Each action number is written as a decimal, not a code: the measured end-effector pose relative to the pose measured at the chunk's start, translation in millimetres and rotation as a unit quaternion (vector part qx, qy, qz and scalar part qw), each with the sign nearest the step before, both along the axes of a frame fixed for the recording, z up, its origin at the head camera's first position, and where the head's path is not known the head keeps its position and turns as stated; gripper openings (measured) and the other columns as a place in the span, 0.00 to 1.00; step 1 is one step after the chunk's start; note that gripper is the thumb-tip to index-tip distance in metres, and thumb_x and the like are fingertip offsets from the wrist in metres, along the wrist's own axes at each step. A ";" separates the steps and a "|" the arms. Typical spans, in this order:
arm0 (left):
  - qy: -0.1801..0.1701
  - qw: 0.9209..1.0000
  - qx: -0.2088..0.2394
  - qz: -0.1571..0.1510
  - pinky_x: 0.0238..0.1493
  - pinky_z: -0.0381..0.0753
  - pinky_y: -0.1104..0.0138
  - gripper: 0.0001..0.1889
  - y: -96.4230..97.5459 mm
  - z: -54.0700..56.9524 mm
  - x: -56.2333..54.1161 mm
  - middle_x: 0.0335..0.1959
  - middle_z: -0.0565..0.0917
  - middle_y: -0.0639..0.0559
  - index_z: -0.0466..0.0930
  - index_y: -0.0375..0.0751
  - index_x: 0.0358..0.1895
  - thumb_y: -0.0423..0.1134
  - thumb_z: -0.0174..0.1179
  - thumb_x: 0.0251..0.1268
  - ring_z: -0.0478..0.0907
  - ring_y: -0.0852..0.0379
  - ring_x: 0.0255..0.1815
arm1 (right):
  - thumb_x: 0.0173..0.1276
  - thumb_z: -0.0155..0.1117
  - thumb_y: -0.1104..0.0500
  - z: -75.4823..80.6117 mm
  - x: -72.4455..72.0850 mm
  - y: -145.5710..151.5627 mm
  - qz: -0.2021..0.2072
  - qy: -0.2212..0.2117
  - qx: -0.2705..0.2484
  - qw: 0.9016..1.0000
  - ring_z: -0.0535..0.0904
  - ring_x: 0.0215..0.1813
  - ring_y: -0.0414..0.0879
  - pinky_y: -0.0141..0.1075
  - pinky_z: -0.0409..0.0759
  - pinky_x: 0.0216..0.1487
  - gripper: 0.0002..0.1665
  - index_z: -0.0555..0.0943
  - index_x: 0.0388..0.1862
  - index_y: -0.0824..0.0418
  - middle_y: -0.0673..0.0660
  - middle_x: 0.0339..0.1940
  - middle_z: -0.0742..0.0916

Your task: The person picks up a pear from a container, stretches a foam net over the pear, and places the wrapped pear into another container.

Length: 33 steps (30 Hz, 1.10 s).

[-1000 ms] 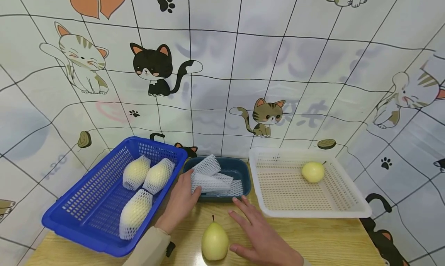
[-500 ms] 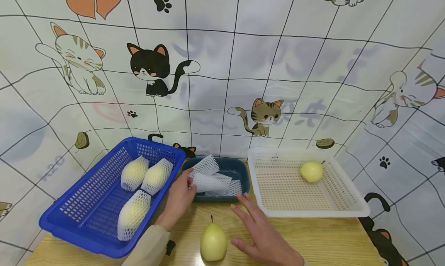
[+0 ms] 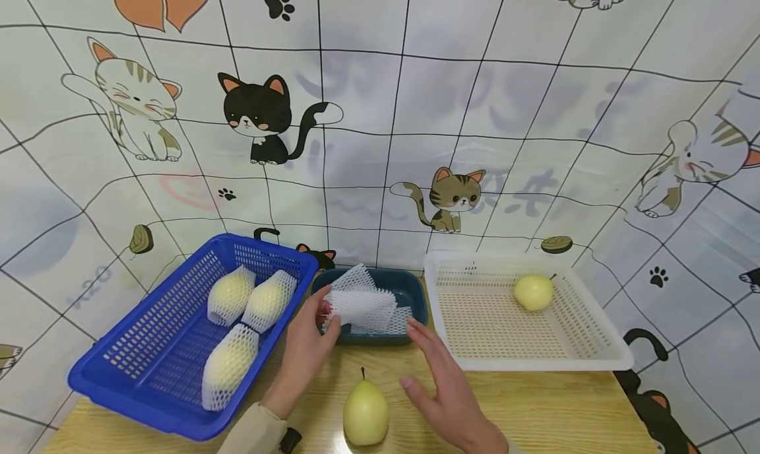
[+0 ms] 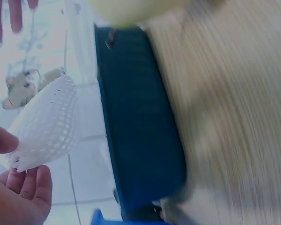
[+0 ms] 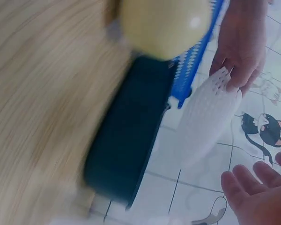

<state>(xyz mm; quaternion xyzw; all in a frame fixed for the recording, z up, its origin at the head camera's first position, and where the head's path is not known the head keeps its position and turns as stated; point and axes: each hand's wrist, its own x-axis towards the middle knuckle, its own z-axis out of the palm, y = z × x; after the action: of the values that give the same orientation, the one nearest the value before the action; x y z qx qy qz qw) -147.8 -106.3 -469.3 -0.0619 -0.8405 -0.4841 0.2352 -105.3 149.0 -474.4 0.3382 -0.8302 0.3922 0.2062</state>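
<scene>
My left hand (image 3: 309, 342) pinches a white foam net sleeve (image 3: 363, 305) by its left end, above the dark teal bin (image 3: 420, 309). In the left wrist view, thumb and fingers close on the end of that foam net sleeve (image 4: 49, 124), which points away from the palm. My right hand (image 3: 448, 394) holds nothing; its fingers are extended beside the bin's front right corner. More foam net sleeves (image 3: 356, 279) lie in the bin. On the table in front, between my hands, a bare yellow-green pear (image 3: 365, 414) stands upright, stem up.
At the left, a blue basket (image 3: 148, 401) holds three pears in foam nets (image 3: 230, 368). To the right, a white basket (image 3: 534, 365) has one bare pear (image 3: 534, 293) in it. A cat-patterned sheet (image 3: 368, 111) rises right behind the containers on the wooden table (image 3: 564, 408).
My left hand has taken hold of a foam net sleeve and raised it off the others in the bin. My right hand has turned slightly, its fingers closer together.
</scene>
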 end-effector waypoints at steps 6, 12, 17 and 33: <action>0.043 0.998 0.048 -0.017 0.51 0.86 0.58 0.28 19.0 3.3 17.9 0.40 0.79 0.50 0.75 0.34 0.68 0.23 0.66 0.64 0.83 0.52 0.46 | 0.76 0.57 0.70 9.9 -3.2 -18.1 0.051 -0.076 -0.124 0.988 0.77 0.68 0.51 0.36 0.78 0.64 0.31 0.69 0.77 0.62 0.59 0.72 0.78; 0.051 0.995 0.080 -0.044 0.49 0.86 0.67 0.31 33.4 4.1 30.0 0.41 0.80 0.48 0.75 0.32 0.68 0.17 0.67 0.58 0.84 0.53 0.46 | 0.83 0.48 0.68 13.3 -3.2 -29.2 0.069 -0.174 -0.198 0.962 0.77 0.70 0.51 0.35 0.75 0.67 0.25 0.72 0.75 0.62 0.60 0.71 0.80; 0.023 0.988 0.124 -0.087 0.52 0.85 0.67 0.31 38.2 8.5 38.2 0.46 0.82 0.46 0.76 0.32 0.68 0.17 0.67 0.59 0.85 0.51 0.49 | 0.85 0.43 0.66 13.3 -5.3 -30.7 0.102 -0.218 -0.235 0.942 0.75 0.72 0.49 0.37 0.75 0.69 0.24 0.71 0.75 0.69 0.64 0.72 0.78; -0.069 0.938 0.278 -0.196 0.60 0.81 0.66 0.27 43.4 7.0 45.6 0.54 0.76 0.41 0.68 0.32 0.65 0.26 0.68 0.66 0.79 0.55 0.57 | 0.89 0.24 0.56 18.1 -0.6 -26.0 0.165 -0.332 -0.240 0.897 0.69 0.73 0.36 0.30 0.70 0.69 0.33 0.64 0.75 0.78 0.71 0.77 0.68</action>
<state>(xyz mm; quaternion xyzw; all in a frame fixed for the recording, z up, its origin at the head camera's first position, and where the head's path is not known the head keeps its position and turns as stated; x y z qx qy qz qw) -102.3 -63.0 -462.3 -0.1237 -0.6577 -0.7381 0.0855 -105.9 123.0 -456.3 0.2607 -0.6636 0.6972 -0.0744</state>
